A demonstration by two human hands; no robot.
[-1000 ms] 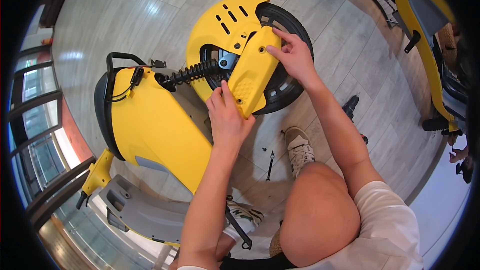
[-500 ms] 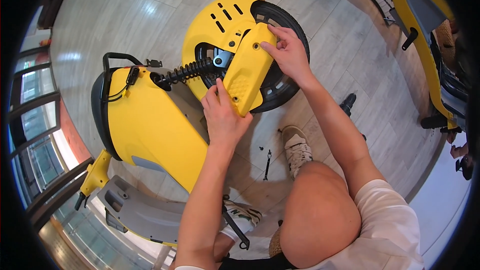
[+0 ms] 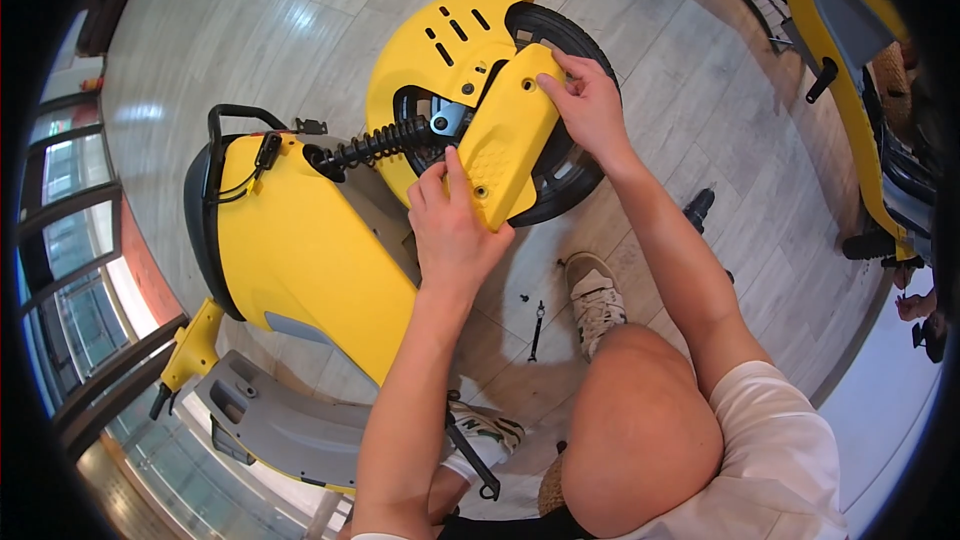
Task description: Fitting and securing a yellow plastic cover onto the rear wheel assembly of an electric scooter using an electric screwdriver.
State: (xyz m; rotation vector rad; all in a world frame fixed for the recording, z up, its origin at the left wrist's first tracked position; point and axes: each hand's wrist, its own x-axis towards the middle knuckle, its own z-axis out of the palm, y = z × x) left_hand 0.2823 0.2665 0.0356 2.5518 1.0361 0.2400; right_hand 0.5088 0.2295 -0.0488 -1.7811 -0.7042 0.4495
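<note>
Both my hands grip a long yellow plastic cover (image 3: 508, 135) with a bolt hole near each end and a textured patch. Fingers of my left hand (image 3: 455, 230) wrap its lower end. My right hand (image 3: 590, 110) pinches its upper end between thumb and fingers. Behind the cover is the scooter's rear wheel (image 3: 570, 180) with a black tyre, partly hidden by it. A slotted yellow fender (image 3: 420, 50) curves round the wheel's left side. A black coil shock absorber (image 3: 380, 143) runs from the wheel to the yellow scooter body (image 3: 300, 240), which lies on its side.
On the floor near my shoe (image 3: 596, 305) lie a slim black tool (image 3: 538, 330) and a small dark screw (image 3: 524, 297). A black power tool (image 3: 699, 208) lies beyond my right forearm. Another yellow scooter (image 3: 850, 90) stands at right, near another person's hand (image 3: 914, 306).
The cover's upper end has swung slightly right and down, tilting it more against the wheel. Both hands have shifted slightly right with it and keep their hold.
</note>
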